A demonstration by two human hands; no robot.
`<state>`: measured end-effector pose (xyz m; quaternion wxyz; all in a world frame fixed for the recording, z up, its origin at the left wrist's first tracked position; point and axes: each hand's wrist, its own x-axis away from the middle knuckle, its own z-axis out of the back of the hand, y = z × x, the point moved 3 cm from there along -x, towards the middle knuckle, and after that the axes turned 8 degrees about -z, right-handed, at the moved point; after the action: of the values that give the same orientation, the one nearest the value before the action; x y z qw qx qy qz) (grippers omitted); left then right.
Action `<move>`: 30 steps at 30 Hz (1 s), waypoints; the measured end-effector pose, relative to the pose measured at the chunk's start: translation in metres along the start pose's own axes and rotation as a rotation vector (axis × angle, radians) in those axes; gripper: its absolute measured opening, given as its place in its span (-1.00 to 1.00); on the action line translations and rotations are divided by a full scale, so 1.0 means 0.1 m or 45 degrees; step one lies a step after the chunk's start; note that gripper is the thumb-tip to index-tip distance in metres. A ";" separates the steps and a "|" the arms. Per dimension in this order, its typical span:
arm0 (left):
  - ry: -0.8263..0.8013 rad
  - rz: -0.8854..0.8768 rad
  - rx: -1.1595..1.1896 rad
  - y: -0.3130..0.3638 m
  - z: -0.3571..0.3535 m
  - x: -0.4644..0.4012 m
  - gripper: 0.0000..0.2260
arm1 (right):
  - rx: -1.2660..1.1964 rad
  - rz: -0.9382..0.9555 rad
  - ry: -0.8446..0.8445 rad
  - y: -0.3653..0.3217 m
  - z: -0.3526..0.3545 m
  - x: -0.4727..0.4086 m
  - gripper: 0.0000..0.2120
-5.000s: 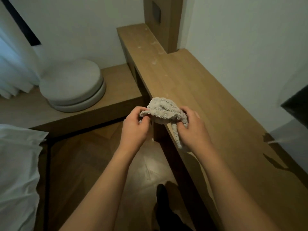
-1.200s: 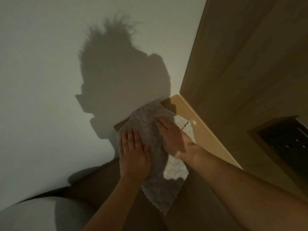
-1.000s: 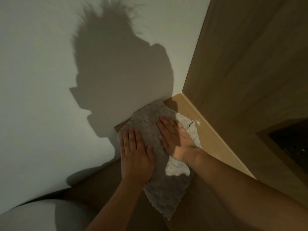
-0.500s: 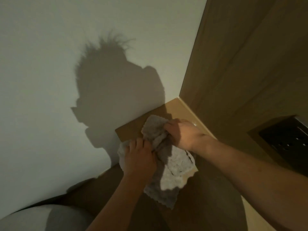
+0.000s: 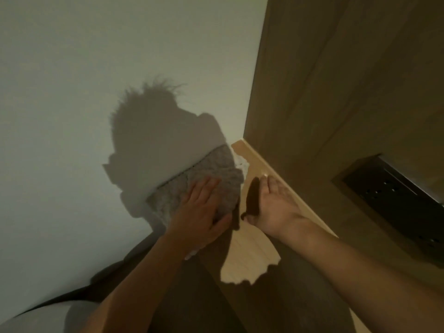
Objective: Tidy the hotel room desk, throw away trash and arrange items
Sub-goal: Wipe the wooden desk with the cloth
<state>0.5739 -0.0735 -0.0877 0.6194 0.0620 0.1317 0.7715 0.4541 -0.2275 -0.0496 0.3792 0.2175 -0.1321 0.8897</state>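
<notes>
A pale wall fills the upper left of the frame, and a wooden panel takes the right side, with a dark recessed socket plate at centre right. Between them the narrow wooden desk runs from the corner at centre down to the lower right, partly lit. The grey cloth lies at its far end, against the wall. The left hand presses flat on the cloth, fingers straight; the right hand rests open on the bare wood just beside it, gripping nothing. The step looks like wiping the far corner — best done with even pressure, pushing the cloth right into the corner where a small pale speck sits by the fingertips
</notes>
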 end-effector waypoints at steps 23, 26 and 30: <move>0.024 0.031 -0.132 -0.05 -0.52 -1.42 -0.46 | 0.039 -0.247 -0.179 0.37 -0.22 -0.17 0.20; 0.064 0.119 -0.075 -0.11 -0.54 -1.51 -0.49 | 0.000 -0.251 -0.140 0.41 -0.23 -0.07 0.17; 0.037 0.123 -0.047 -0.13 -0.58 -1.60 -0.47 | -0.072 -0.314 -0.146 0.56 -0.25 0.19 0.16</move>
<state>0.6073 -0.2340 -0.1357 0.5807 0.0458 0.1233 0.8034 0.3942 -0.2435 -0.0663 0.4833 0.2718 -0.1509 0.8184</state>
